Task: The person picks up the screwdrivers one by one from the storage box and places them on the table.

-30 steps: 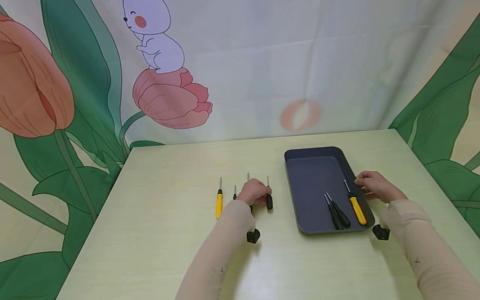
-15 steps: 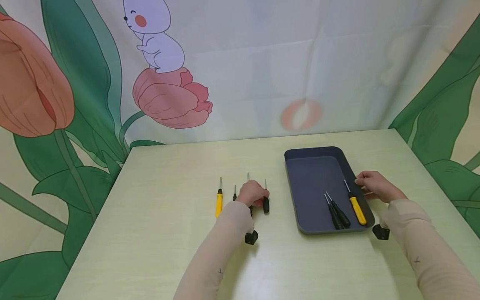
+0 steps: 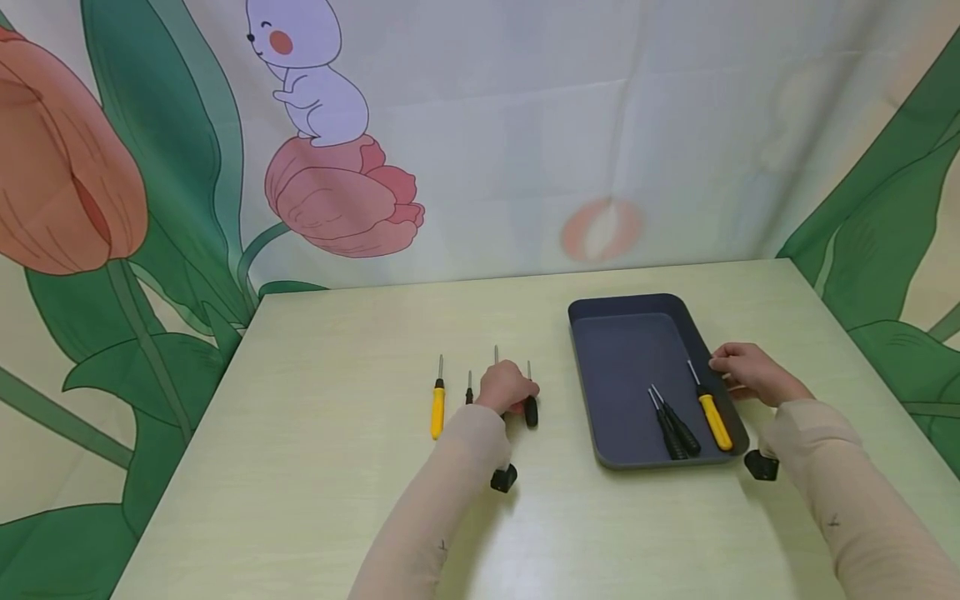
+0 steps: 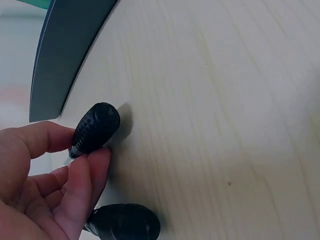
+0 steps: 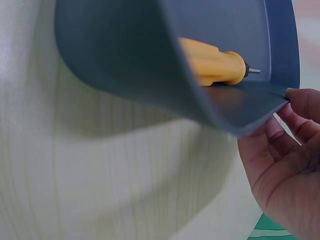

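Observation:
In the head view my left hand (image 3: pixel 504 387) pinches a black-handled screwdriver (image 3: pixel 532 412) near the top of its handle, thumb on one side and fingers on the other. The left wrist view shows that handle (image 4: pixel 97 127) close over the table, with a second black screwdriver (image 4: pixel 127 221) lying just beside my fingers. My right hand (image 3: pixel 757 372) grips the right rim of the dark grey tray (image 3: pixel 618 358), thumb on top of the edge and fingers outside. Inside the tray lie a yellow-handled screwdriver (image 3: pixel 716 421) and two black screwdrivers (image 3: pixel 675 433).
Left of my left hand, another yellow screwdriver (image 3: pixel 438 408) and a small dark screwdriver (image 3: pixel 469 390) lie on the pale wooden table (image 3: pixel 337 467). My left forearm partly covers the small one. A printed curtain (image 3: pixel 495 150) hangs behind the table.
My left hand has shifted slightly left and toward me, bringing the black screwdriver with it. The right hand and the tray have stayed in place.

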